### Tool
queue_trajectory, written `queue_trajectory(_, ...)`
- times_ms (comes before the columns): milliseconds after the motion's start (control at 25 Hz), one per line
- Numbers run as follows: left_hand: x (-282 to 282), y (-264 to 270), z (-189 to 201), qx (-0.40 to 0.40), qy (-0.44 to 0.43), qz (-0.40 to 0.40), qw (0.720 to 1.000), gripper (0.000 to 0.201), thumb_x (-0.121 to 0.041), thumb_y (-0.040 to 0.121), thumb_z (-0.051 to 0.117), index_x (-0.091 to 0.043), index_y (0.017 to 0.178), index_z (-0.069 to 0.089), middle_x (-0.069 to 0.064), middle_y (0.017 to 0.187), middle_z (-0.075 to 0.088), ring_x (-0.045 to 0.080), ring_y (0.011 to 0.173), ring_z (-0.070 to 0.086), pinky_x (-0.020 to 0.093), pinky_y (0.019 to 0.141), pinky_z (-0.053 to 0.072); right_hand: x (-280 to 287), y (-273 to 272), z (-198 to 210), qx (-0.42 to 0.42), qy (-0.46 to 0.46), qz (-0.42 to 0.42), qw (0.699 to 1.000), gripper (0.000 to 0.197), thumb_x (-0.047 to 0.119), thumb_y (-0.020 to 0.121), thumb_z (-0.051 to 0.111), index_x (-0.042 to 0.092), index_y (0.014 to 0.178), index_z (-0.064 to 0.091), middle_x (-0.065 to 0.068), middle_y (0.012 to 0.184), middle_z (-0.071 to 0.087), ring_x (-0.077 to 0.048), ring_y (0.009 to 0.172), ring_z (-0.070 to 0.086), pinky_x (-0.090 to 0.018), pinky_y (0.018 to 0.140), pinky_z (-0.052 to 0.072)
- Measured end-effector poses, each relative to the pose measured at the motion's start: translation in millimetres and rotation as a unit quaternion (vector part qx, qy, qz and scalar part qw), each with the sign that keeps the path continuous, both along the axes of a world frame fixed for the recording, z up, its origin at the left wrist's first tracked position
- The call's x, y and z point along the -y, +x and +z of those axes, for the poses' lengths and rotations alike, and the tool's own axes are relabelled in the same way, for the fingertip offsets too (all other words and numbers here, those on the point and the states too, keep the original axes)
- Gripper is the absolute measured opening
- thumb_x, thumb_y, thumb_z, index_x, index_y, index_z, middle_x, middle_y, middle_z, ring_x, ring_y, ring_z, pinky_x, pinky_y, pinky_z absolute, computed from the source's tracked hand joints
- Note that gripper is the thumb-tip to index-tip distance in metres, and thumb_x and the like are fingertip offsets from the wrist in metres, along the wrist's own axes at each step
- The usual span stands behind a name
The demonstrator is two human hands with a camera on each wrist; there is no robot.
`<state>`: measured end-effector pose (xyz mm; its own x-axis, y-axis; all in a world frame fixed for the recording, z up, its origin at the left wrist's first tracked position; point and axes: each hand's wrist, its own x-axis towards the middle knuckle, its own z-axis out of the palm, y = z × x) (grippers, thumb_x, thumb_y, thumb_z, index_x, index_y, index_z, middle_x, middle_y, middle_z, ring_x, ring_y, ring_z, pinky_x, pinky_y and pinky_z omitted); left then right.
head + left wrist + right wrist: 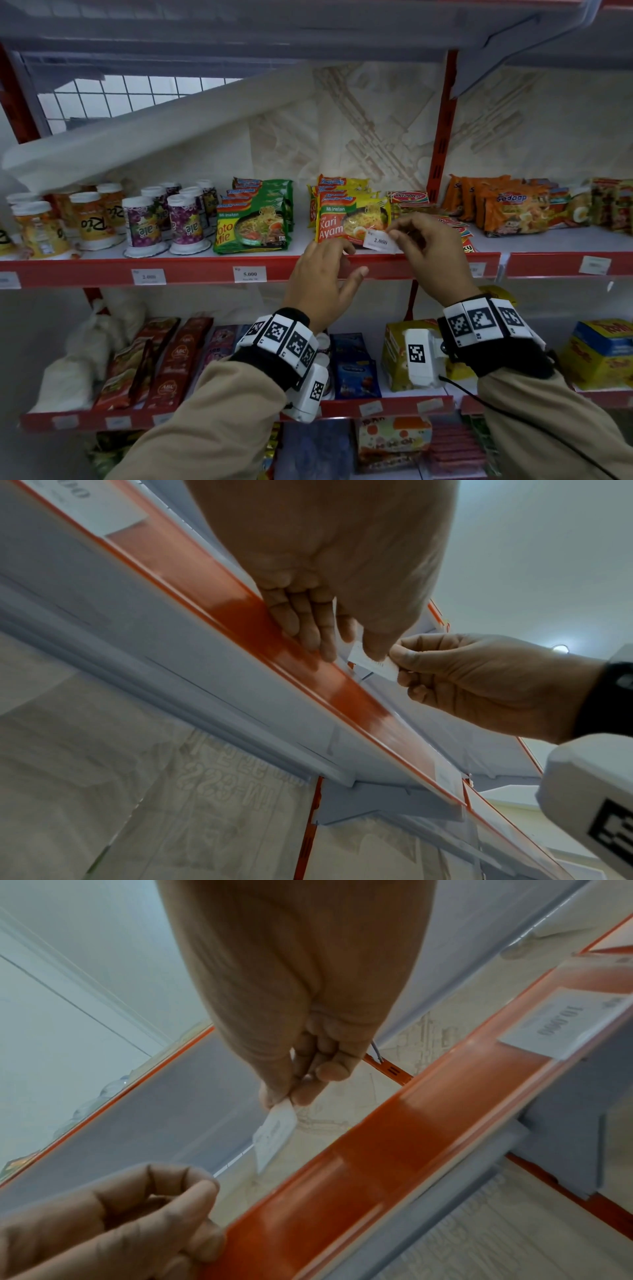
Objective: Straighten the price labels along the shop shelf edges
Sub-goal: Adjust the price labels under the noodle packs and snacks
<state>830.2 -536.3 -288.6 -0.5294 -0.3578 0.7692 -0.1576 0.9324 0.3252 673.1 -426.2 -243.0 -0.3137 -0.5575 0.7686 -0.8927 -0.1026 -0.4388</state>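
Price label (379, 241), a small white slip printed "2.000", is out of the red shelf-edge strip (205, 270), held just above it in front of the Kari Ayam noodle packs (349, 219). Right hand (428, 253) pinches its right end, long axis roughly level along the strip. Left hand (320, 274) rests loose, fingers against the strip's upper lip just left of the label, gripping nothing.

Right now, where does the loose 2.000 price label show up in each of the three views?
Head: price label right of centre, above the red shelf edge strip, pinched by the right hand.
Left wrist: centre right, the label at the right hand's fingers.
Right wrist: centre, the label hanging below the fingers.
Shared landmark: the red shelf edge strip.
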Motion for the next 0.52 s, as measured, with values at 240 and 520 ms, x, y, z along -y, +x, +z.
queue_trajectory(240,-2.2,1.1,1.7,0.009,0.03,-0.001,1.0,0.05,-0.033,0.089,0.061,-0.017,0.133,0.044,-0.01,0.085,0.05,0.013,0.089,0.048,0.037,0.078,0.048,5.0,-5.4,-0.4,-0.067,0.054,0.046,0.995,0.012,0.007,0.09,0.06,0.011,0.097,0.07,0.0,0.093,0.064,-0.01,0.083,0.057,-0.009,0.071,0.04)
queue_trajectory(520,-2.5,-2.5,6.4,0.051,-0.016,0.039,0.998,0.025,-0.031,0.092,0.058,-0.018,0.113,0.063,0.001,0.095,0.055,0.021,0.092,0.047,0.036,0.079,0.043,2.8,-6.6,-3.4,-0.092,0.116,0.085,0.985,0.012,0.008,0.089,0.062,0.014,0.094,0.07,0.001,0.089,0.064,-0.01,0.084,0.054,-0.014,0.07,0.04)
